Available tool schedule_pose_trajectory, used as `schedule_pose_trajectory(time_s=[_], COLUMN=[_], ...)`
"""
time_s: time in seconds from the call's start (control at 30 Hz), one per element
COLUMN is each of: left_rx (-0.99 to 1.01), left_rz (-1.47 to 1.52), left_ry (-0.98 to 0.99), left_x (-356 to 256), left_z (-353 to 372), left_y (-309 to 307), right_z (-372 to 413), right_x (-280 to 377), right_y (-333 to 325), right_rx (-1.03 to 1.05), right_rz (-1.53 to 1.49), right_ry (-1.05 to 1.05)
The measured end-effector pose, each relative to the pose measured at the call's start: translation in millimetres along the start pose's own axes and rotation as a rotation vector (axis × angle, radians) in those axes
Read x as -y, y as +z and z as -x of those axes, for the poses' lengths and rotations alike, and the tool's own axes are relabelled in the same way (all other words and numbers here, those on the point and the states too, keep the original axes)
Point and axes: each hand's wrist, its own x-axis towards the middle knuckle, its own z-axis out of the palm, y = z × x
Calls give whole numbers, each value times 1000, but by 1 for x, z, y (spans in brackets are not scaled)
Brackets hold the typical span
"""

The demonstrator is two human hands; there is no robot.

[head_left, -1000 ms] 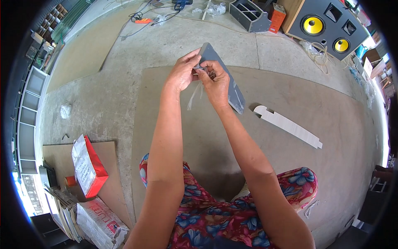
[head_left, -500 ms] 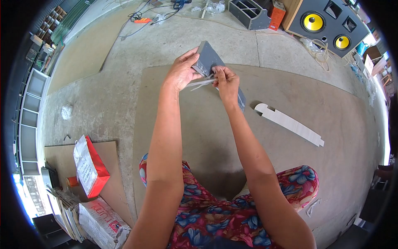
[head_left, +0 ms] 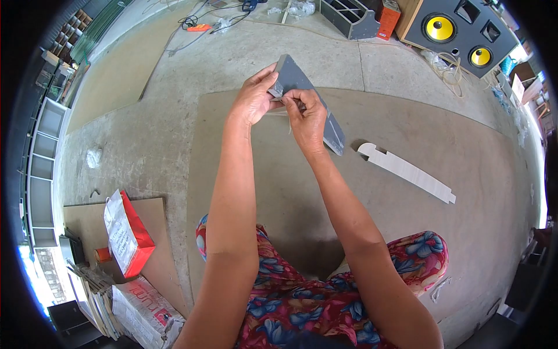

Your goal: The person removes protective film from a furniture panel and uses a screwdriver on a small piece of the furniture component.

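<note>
In the head view, a long grey panel [head_left: 297, 80] is held up tilted in front of me. My left hand [head_left: 253, 99] is closed on its upper left end, thumb on the near face and fingers behind. At the panel's lower left edge my right hand [head_left: 308, 116] is closed in a pinch, thumb against forefinger. Thin pale plastic strips [head_left: 278, 113] hang by its fingertips, partly hidden behind the hand. Below the right hand the panel's lower end [head_left: 333, 139] shows a pale line. To the right, a white notched board [head_left: 407, 173] lies on the brown floor sheet.
A speaker cabinet [head_left: 459, 35] with yellow cones, an orange box [head_left: 388, 20] and a grey divided holder [head_left: 351, 20] stand at the back. Cables [head_left: 232, 23] lie at the back left. A red and white bag [head_left: 128, 235] and a wrapped package [head_left: 145, 311] are at the left.
My right hand has shifted left along the panel's edge, and less of the plastic strips shows. More of the panel's lower end is in sight. My left hand keeps its hold.
</note>
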Motion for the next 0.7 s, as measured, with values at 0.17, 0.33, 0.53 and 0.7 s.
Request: schedule_pose_trajectory(time_s=[0.17,0.33,0.53,0.7], left_rx=[26,55,39,21], left_rz=[-8,29,5,-7], left_ry=[1,-13,-8,-3], left_x=[1,0,-3,0], left_z=[-2,-4,-1,-5], left_y=[0,0,4,1], right_z=[-8,-18,-14,-8], right_x=[-4,-15,-12,-1], right_y=[-4,-12,-12,-5], right_rx=[92,76,45,73], right_rz=[52,-251,-151,-32], right_ry=[16,326,226,125])
